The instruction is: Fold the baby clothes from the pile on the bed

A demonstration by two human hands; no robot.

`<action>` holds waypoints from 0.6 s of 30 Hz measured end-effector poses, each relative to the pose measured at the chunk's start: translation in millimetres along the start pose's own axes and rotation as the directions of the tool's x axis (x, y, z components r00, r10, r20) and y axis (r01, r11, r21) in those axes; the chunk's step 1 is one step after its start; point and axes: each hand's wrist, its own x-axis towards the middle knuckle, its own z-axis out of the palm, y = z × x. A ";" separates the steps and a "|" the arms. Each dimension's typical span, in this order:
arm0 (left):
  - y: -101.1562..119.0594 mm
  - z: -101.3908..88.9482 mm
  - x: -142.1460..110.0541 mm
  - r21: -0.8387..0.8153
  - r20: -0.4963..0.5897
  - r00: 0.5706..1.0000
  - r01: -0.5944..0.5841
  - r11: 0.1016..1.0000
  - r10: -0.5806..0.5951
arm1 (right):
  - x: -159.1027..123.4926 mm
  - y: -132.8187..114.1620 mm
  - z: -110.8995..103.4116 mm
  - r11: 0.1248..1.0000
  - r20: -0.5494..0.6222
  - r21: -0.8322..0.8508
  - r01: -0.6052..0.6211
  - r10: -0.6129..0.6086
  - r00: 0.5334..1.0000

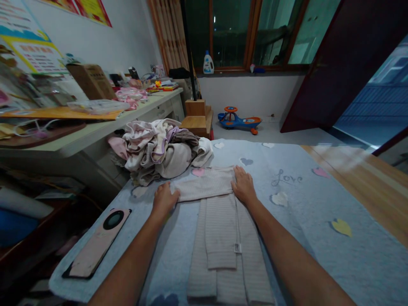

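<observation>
A beige ribbed garment (219, 229) lies folded lengthwise on the blue heart-print cloth (306, 212), with a small tag near its middle. Its far end is folded across into a sideways strip. My left hand (164, 199) grips the left end of that strip with curled fingers. My right hand (244, 186) presses flat on the strip's right end, fingers stretched out. A pile of crumpled pale clothes (159, 151) sits just beyond my left hand.
A phone (98, 242) lies flat near the cloth's left edge. A cluttered white desk (95, 127) runs along the left. Beyond the cloth stand wooden steps (197, 117) and a toy ride-on car (239, 119). Bare wooden board (366, 178) shows at right.
</observation>
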 end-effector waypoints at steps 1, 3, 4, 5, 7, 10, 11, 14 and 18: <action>-1.8 -0.3 5.7 0.018 0.023 1.000 0.010 1.000 -0.010 | -0.2 -0.2 -0.4 1.000 0.037 0.005 0.031 -0.031 0.999; -1.7 -1.4 13.6 0.015 0.041 0.999 0.032 0.999 -0.032 | 1.0 -1.4 -1.5 0.998 0.119 0.008 0.068 -0.069 0.991; -1.1 -2.1 16.7 -0.001 0.043 0.998 0.049 0.999 -0.049 | 2.1 -2.1 -2.1 0.997 0.151 0.003 0.074 -0.073 0.986; -0.7 -2.7 19.6 -0.024 0.045 0.996 0.073 0.997 -0.072 | 3.5 -2.9 -2.7 0.997 0.172 -0.007 0.071 -0.068 0.983; -1.9 -3.3 24.8 -0.082 0.052 0.991 0.127 0.989 -0.123 | 5.9 -4.2 -3.5 0.998 0.197 -0.035 0.055 -0.047 0.979; -7.5 -4.3 29.0 -0.208 0.101 0.981 0.182 0.961 -0.164 | 7.4 -5.4 -3.1 0.997 0.222 -0.065 0.039 -0.024 0.975; -9.2 -5.6 28.6 -0.271 0.133 0.979 0.186 0.944 -0.155 | 7.1 -5.7 -2.6 0.997 0.224 -0.069 0.038 -0.022 0.974; -8.5 -16.4 21.1 -0.502 0.192 0.977 0.175 0.847 -0.089 | 6.2 -6.3 -1.6 0.997 0.225 -0.073 0.035 -0.018 0.974; 8.6 -46.7 1.2 -0.717 0.066 0.997 0.071 0.694 -0.035 | 11.5 -5.0 -5.5 0.998 0.270 -0.058 0.029 -0.012 0.963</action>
